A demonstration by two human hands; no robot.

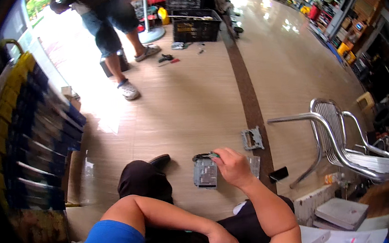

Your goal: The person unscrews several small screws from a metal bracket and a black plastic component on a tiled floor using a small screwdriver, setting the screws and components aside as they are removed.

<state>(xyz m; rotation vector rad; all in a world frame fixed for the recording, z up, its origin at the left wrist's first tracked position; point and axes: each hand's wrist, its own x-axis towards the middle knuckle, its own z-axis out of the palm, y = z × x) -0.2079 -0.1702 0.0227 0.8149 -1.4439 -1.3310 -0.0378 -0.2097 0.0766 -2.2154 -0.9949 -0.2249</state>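
Nearest the lens, at six o'clock, the left hand (222, 237) rests folded against the person's lap, fingers curled loosely with nothing in them that shows. Up at about one o'clock from it, the right hand (233, 166) has its grip pinched narrow around a screwdriver (206, 156) with a dark and green handle, held level over the top edge of a grey metal chassis (205, 173) lying flat on the floor (187, 98). Just beside the chassis at three o'clock lies a second flat metal plate (254, 166), partly hidden by the wrist. At one o'clock of the chassis, near it, sits a small metal bracket (252, 139). A black phone (278, 174) lies at four o'clock. Further right stands a steel chair (346, 139). Far off at eleven o'clock a person (110, 22) stands near black crates (193, 25).
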